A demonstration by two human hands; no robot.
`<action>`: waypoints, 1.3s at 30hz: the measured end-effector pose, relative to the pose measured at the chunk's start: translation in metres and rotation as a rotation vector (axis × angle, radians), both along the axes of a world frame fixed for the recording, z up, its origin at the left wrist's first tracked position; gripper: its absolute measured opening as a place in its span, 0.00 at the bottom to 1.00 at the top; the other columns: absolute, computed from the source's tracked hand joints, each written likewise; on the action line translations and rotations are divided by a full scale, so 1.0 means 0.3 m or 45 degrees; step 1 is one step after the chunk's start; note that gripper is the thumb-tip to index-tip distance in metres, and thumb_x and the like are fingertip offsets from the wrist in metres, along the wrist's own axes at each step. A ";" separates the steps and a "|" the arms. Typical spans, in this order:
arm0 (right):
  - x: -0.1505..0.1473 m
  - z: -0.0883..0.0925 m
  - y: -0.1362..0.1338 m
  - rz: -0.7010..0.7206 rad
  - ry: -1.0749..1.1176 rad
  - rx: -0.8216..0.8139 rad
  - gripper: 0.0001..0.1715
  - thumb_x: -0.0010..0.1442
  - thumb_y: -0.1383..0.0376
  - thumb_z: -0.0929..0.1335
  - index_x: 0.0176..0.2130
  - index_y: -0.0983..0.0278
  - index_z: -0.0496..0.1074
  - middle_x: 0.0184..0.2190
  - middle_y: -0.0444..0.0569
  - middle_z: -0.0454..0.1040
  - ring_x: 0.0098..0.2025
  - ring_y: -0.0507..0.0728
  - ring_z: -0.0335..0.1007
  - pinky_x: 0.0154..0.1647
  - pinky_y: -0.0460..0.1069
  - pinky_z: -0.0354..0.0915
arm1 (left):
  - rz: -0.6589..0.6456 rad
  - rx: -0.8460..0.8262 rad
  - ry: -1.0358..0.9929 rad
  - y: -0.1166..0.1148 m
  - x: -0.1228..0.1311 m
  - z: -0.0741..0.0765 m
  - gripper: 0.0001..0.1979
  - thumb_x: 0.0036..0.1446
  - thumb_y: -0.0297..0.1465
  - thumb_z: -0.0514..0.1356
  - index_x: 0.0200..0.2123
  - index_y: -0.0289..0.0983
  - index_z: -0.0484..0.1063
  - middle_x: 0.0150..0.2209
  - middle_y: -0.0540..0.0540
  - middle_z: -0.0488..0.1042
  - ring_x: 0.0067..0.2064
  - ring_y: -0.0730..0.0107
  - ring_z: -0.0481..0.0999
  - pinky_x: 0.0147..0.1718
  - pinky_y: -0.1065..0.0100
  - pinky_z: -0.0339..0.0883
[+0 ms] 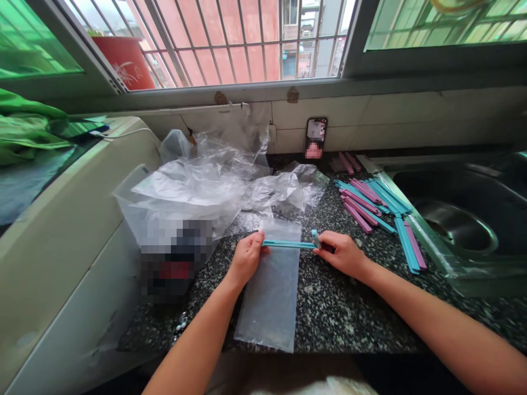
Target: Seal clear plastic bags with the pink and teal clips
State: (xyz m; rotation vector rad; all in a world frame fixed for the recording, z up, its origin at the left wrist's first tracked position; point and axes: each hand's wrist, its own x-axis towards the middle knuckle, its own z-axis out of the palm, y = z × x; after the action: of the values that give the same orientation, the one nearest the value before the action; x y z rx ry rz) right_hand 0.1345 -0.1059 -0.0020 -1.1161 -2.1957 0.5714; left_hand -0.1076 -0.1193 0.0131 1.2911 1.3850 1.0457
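Pinching a teal sealing clip (pixel 288 244) by its two ends, straight across the top of a clear plastic bag (pixel 269 296). Left hand (pixel 246 257) closed on the left tip, thumb and fingers pressed together over it; right hand (pixel 340 253) nipping the hinged end, other fingers curled under. Bag flat on the speckled counter (pixel 349 312), mouth toward the window, bottom edge hanging just over the counter's front lip. Looks empty. Cannot tell whether snapped fully shut or only laid across, so probably partway through closing this one bag.

Beyond the right hand, a loose pile of teal and pink clips (pixel 373 200), none on a bag; to the left and behind, a crumpled heap of clear plastic (pixel 197 186). Judging by that, much left unclipped.

Hemmed in on the right by the sink rim (pixel 430 241), on the left by a white appliance (pixel 61 236). Phone (pixel 315 137) propped against the tiled wall. Bare granite under and ahead of the right forearm for sliding sideways — little room toward the body.
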 end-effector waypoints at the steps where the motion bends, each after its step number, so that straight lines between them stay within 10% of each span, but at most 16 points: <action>1: -0.001 0.002 0.000 0.007 -0.017 0.003 0.05 0.55 0.66 0.65 0.29 0.64 0.70 0.22 0.45 0.68 0.23 0.50 0.62 0.25 0.45 0.59 | -0.007 0.003 -0.024 -0.001 -0.002 -0.002 0.30 0.46 0.58 0.48 0.18 0.35 0.63 0.17 0.51 0.63 0.19 0.76 0.59 0.20 0.72 0.54; 16: 0.021 -0.010 0.017 -0.113 -0.042 0.030 0.08 0.56 0.63 0.65 0.29 0.65 0.70 0.25 0.47 0.71 0.26 0.52 0.64 0.27 0.47 0.61 | 0.080 0.089 0.005 0.028 -0.038 -0.018 0.19 0.50 0.45 0.54 0.22 0.35 0.67 0.19 0.51 0.66 0.22 0.75 0.62 0.23 0.72 0.56; 19: 0.022 -0.005 0.019 -0.138 -0.021 0.033 0.07 0.55 0.64 0.65 0.29 0.65 0.70 0.24 0.46 0.71 0.25 0.52 0.64 0.27 0.46 0.61 | 0.086 0.115 -0.066 0.026 -0.039 -0.021 0.15 0.49 0.39 0.57 0.36 0.35 0.68 0.18 0.55 0.63 0.20 0.77 0.59 0.21 0.74 0.53; 23: 0.020 -0.001 0.018 -0.187 0.052 0.039 0.08 0.55 0.63 0.66 0.29 0.65 0.71 0.24 0.46 0.71 0.24 0.52 0.64 0.26 0.46 0.61 | -0.007 0.000 -0.102 0.019 -0.031 -0.024 0.38 0.48 0.36 0.58 0.60 0.32 0.46 0.17 0.58 0.64 0.17 0.78 0.58 0.18 0.75 0.49; 33: -0.021 -0.008 -0.006 -0.090 0.463 -0.536 0.17 0.49 0.55 0.69 0.33 0.66 0.73 0.33 0.50 0.77 0.33 0.56 0.73 0.35 0.50 0.70 | -0.345 -0.179 -0.201 -0.014 0.017 -0.015 0.33 0.45 0.37 0.62 0.54 0.31 0.59 0.19 0.54 0.67 0.21 0.75 0.66 0.22 0.74 0.56; 39: -0.030 0.010 -0.020 -0.066 0.412 -0.436 0.11 0.50 0.59 0.69 0.29 0.65 0.71 0.26 0.46 0.73 0.28 0.53 0.69 0.29 0.47 0.68 | -0.280 -0.148 -0.287 -0.016 0.019 -0.015 0.34 0.44 0.39 0.62 0.54 0.31 0.59 0.18 0.55 0.66 0.22 0.76 0.65 0.24 0.74 0.57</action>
State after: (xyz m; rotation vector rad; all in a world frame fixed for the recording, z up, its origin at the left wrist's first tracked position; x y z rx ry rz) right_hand 0.1255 -0.1121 0.0009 -1.1522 -1.8272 1.0553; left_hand -0.1019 -0.1240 0.0086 1.1716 1.0908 0.9156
